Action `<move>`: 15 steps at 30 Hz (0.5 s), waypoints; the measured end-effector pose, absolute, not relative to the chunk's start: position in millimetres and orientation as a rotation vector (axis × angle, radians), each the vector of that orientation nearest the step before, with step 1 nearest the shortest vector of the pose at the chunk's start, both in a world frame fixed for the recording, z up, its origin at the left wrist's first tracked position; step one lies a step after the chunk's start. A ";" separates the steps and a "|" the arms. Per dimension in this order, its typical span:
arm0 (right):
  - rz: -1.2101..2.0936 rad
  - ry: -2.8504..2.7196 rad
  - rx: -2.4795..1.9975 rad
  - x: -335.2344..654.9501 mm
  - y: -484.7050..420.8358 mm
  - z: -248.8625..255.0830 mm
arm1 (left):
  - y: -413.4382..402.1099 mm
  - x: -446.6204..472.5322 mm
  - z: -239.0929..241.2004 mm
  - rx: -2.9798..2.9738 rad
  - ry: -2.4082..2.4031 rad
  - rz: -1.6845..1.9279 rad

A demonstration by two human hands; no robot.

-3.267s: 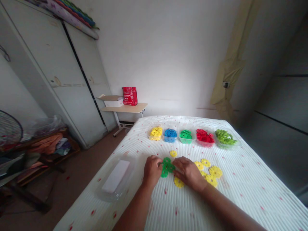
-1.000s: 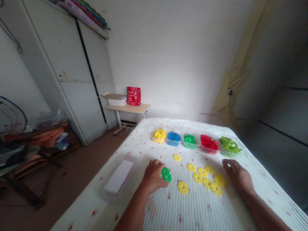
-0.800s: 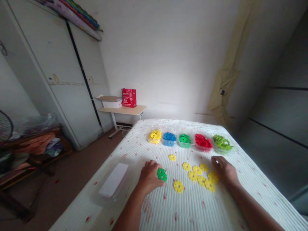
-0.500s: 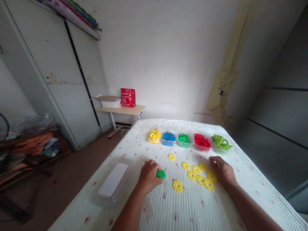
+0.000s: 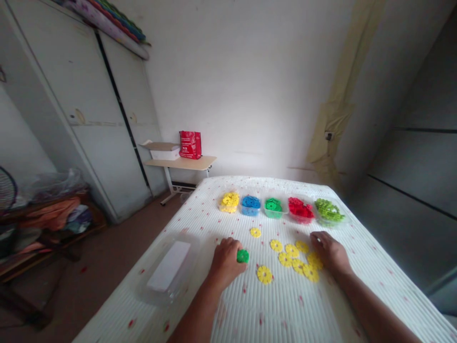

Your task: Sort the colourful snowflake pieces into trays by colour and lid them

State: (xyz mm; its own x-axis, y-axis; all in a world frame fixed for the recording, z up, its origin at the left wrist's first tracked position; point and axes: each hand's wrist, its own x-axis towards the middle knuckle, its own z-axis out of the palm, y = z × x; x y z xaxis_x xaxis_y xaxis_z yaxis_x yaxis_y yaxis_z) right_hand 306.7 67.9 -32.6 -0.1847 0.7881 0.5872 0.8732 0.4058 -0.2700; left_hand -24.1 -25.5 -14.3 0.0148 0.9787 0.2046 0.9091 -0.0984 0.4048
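Note:
My left hand (image 5: 227,261) is closed around a green notched plastic disc (image 5: 243,256), which shows at its fingertips just above the tablecloth. Whether more than one disc is in that grasp, I cannot tell. At the right, my right hand (image 5: 331,252) rests low on the table, fingers loosely apart, beside a cluster of flat yellow notched discs (image 5: 292,250). Its thumb side is close to the nearest yellow disc (image 5: 314,260); contact is unclear. One single yellow disc (image 5: 264,274) lies between the hands, and another yellow disc (image 5: 255,232) lies farther back.
Clear tubs stand in a row behind: yellow pieces (image 5: 229,202), blue pieces (image 5: 251,205), green pieces (image 5: 273,207), red pieces (image 5: 301,209) and light-green pieces (image 5: 329,211). At left lies a clear plastic tray (image 5: 174,291) with a white block (image 5: 169,267) in it.
My left hand has shifted slightly right with the green disc, which now faces me more fully. My right hand and the yellow discs stay in place.

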 end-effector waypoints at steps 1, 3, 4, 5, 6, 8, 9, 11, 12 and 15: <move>-0.164 -1.995 -1.408 306.8 67.9 -32.7 | -25.8 -24.0 -13.9 2.110 1.992 0.649; -0.160 -1.996 -1.404 307.0 67.5 -32.7 | -25.9 -25.4 -14.4 2.095 1.975 0.648; -0.157 -1.997 -1.403 307.0 67.2 -32.5 | -25.6 -26.6 -15.3 2.092 1.961 0.654; -0.155 -1.997 -1.401 307.0 66.9 -32.2 | -25.1 -27.9 -16.4 2.092 1.947 0.662; -0.154 -1.997 -1.399 306.8 66.5 -31.8 | -24.6 -29.2 -17.6 2.092 1.939 0.669; -0.154 -1.995 -1.399 306.2 65.8 -30.5 | -23.9 -31.1 -19.6 2.094 1.941 0.675; -0.156 -1.992 -1.401 305.8 65.3 -29.7 | -23.7 -31.5 -20.3 2.095 1.946 0.675; -0.154 -1.988 -1.403 304.8 64.3 -28.0 | -24.0 -31.6 -20.5 2.091 1.959 0.670; -0.151 -1.990 -1.404 304.3 63.7 -27.2 | -24.3 -31.3 -20.1 2.091 1.961 0.667; -0.142 -1.998 -1.416 303.5 62.4 -25.8 | -25.7 -29.9 -17.8 2.092 1.976 0.657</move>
State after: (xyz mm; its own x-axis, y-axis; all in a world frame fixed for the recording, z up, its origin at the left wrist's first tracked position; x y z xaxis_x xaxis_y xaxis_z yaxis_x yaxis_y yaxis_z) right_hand 303.5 62.4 -25.8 -0.1816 0.7963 0.5770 0.8699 0.4037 -0.2834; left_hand -29.9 -25.7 -17.8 0.0135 0.9824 0.1863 0.8985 -0.0937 0.4289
